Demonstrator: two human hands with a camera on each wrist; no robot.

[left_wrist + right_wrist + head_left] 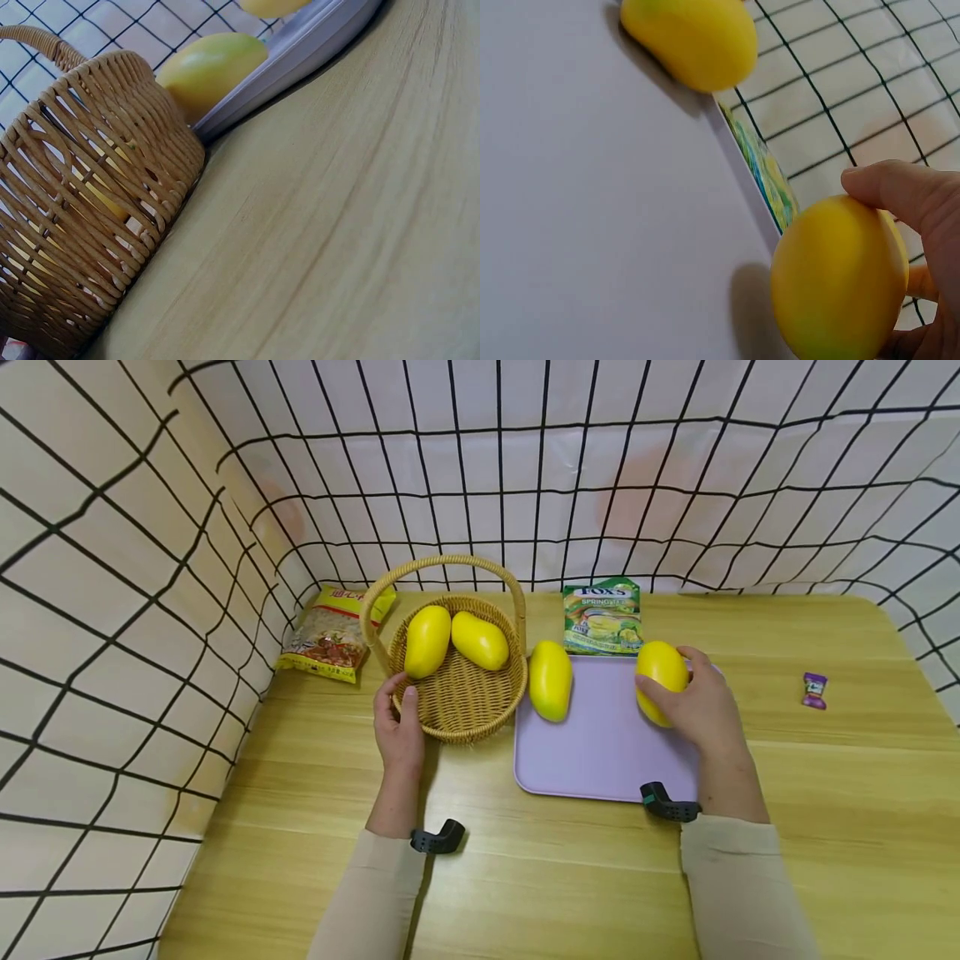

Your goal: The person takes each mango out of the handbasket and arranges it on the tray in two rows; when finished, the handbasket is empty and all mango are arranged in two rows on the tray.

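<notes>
My right hand [705,703] grips a yellow mango [662,670] over the right part of a lilac tray [607,760]. In the right wrist view the thumb and fingers lie around that mango [840,277], and its shadow falls on the tray beside it. Another mango [551,681] lies at the tray's left end. My left hand [400,735] holds the front left rim of a wicker basket [468,727], the thumb at the inner side. Inside the basket are two mangoes, one on the left [428,642] and one on the right [480,641]. The left wrist view shows the basket's woven side [97,195], but hardly any hand.
Behind the tray stands a green Fox's packet [602,617]. A yellow and clear food bag [337,633] lies left of the basket, near the gridded side wall. On the wooden table [847,793], far right, is a small purple wrapped sweet [814,690]. The basket's tall handle [450,560] arches upward.
</notes>
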